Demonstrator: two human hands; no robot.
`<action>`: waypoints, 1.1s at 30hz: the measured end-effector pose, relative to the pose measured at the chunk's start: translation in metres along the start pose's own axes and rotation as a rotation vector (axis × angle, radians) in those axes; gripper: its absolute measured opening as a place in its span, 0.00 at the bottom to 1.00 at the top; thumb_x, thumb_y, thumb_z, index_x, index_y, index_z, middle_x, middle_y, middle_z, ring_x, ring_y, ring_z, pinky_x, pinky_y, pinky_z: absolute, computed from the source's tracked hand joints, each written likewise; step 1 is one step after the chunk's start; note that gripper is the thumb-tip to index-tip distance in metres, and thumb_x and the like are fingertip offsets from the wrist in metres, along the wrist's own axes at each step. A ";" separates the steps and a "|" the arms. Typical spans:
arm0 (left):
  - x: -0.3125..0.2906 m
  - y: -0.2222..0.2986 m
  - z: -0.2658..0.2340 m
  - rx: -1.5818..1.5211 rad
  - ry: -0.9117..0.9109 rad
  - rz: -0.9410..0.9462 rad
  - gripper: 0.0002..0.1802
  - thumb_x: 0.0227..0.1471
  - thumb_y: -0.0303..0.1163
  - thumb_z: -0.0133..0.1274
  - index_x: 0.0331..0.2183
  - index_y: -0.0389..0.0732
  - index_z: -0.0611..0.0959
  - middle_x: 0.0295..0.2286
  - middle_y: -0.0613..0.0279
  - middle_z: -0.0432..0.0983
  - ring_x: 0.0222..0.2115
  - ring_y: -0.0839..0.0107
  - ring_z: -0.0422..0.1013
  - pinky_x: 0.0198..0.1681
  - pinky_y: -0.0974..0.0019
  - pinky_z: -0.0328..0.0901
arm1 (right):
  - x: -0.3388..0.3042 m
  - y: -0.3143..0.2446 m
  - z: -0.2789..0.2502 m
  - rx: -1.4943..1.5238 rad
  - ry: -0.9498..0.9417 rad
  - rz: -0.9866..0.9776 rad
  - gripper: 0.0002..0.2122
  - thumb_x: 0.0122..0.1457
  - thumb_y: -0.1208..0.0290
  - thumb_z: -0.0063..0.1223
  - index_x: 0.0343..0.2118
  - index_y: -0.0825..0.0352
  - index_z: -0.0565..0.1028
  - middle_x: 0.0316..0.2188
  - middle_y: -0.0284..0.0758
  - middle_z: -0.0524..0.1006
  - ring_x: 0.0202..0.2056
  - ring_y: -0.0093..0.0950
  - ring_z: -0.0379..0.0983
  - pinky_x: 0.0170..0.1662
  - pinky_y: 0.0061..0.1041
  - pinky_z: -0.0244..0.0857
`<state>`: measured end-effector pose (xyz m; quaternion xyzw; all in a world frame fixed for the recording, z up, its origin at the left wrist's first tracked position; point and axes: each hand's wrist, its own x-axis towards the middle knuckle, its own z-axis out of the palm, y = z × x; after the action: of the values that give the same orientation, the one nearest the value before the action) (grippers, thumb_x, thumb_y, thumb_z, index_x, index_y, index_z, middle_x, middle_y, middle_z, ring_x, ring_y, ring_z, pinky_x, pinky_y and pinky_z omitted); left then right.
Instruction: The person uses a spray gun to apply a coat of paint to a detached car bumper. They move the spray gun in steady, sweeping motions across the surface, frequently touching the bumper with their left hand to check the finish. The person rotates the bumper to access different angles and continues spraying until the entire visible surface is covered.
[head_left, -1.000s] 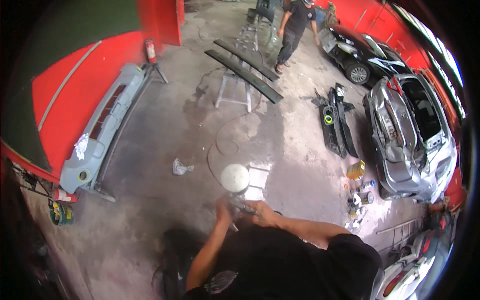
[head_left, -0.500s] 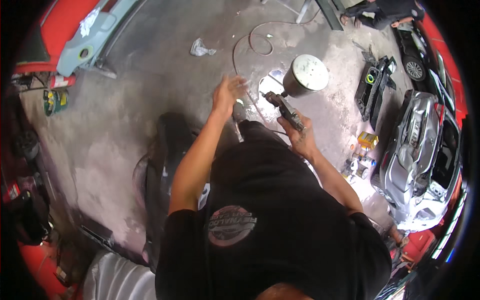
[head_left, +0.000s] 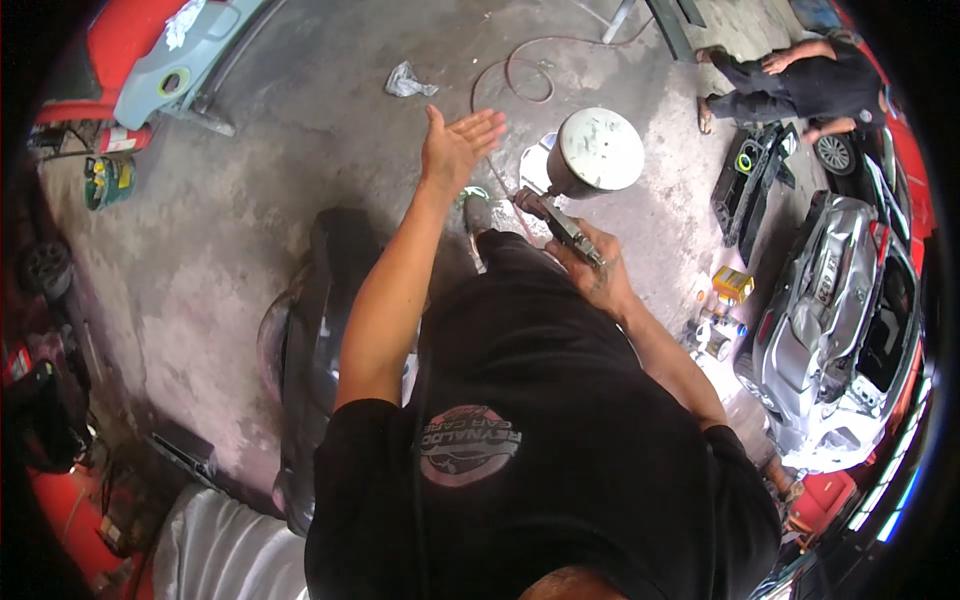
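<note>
My left hand (head_left: 458,150) is raised in front of me, palm showing and fingers stretched out, with nothing in it. A paint spray gun (head_left: 556,224) is in my right hand (head_left: 603,272), whose fingers wrap round its handle. On top of the gun sits a round cup with a pale, spotted lid (head_left: 602,148). The gun's nozzle end points left, toward the space below my left hand. Behind the cup, a white round thing (head_left: 536,165) on the floor is partly hidden.
A thin red hose (head_left: 510,62) curls over the concrete floor near a crumpled sheet (head_left: 408,80). At right lie a damaged silver car rear (head_left: 822,320), a black car part (head_left: 745,185) and cans by a yellow box (head_left: 733,285). A person (head_left: 810,85) is at far right. A dark panel (head_left: 330,350) stands at left.
My left hand has risen and opened wider, palm turned into view. The spray gun has shifted slightly left. The other person has come further into view at upper right.
</note>
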<state>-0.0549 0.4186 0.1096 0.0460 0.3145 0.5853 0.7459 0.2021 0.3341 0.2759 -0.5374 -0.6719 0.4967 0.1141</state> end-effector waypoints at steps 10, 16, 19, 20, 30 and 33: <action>-0.006 -0.002 -0.005 0.001 -0.001 0.029 0.46 0.73 0.64 0.26 0.69 0.32 0.65 0.65 0.44 0.69 0.68 0.52 0.63 0.71 0.51 0.54 | 0.000 0.012 0.001 0.032 0.036 0.013 0.19 0.64 0.72 0.64 0.57 0.70 0.78 0.41 0.45 0.85 0.43 0.29 0.80 0.49 0.32 0.73; -0.003 -0.014 -0.025 0.053 0.034 0.066 0.36 0.75 0.57 0.31 0.72 0.45 0.61 0.69 0.45 0.62 0.70 0.46 0.59 0.73 0.45 0.51 | 0.004 0.017 -0.002 0.013 0.019 0.016 0.20 0.64 0.72 0.64 0.57 0.70 0.78 0.43 0.46 0.85 0.45 0.32 0.82 0.50 0.33 0.73; -0.033 -0.035 -0.041 0.633 0.237 0.065 0.39 0.72 0.56 0.43 0.74 0.46 0.59 0.69 0.46 0.63 0.68 0.51 0.61 0.72 0.48 0.54 | 0.013 0.046 0.002 -0.071 0.060 -0.134 0.17 0.64 0.71 0.65 0.54 0.71 0.79 0.37 0.43 0.84 0.38 0.29 0.79 0.44 0.31 0.72; -0.046 -0.047 -0.046 0.763 0.281 0.069 0.40 0.72 0.56 0.46 0.74 0.46 0.60 0.69 0.46 0.63 0.68 0.52 0.62 0.71 0.48 0.54 | 0.015 0.060 0.002 -0.105 0.076 -0.211 0.16 0.65 0.70 0.65 0.52 0.72 0.79 0.34 0.41 0.83 0.34 0.27 0.77 0.41 0.30 0.72; -0.266 -0.203 -0.190 1.251 0.197 -0.353 0.41 0.72 0.50 0.47 0.74 0.40 0.57 0.72 0.47 0.55 0.73 0.55 0.50 0.75 0.55 0.48 | 0.041 0.080 0.002 -0.155 -0.126 -0.173 0.20 0.65 0.64 0.65 0.53 0.73 0.78 0.33 0.41 0.83 0.33 0.31 0.78 0.43 0.33 0.73; -0.307 -0.216 -0.162 0.448 0.494 -0.212 0.41 0.70 0.48 0.49 0.74 0.41 0.56 0.71 0.46 0.56 0.73 0.55 0.50 0.74 0.55 0.49 | 0.045 0.068 -0.004 -0.139 -0.252 -0.205 0.21 0.65 0.62 0.65 0.53 0.73 0.78 0.34 0.43 0.83 0.35 0.33 0.79 0.43 0.34 0.73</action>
<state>0.0067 0.0264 0.0130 0.0325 0.6091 0.4148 0.6752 0.2285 0.3695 0.2070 -0.4061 -0.7649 0.4983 0.0416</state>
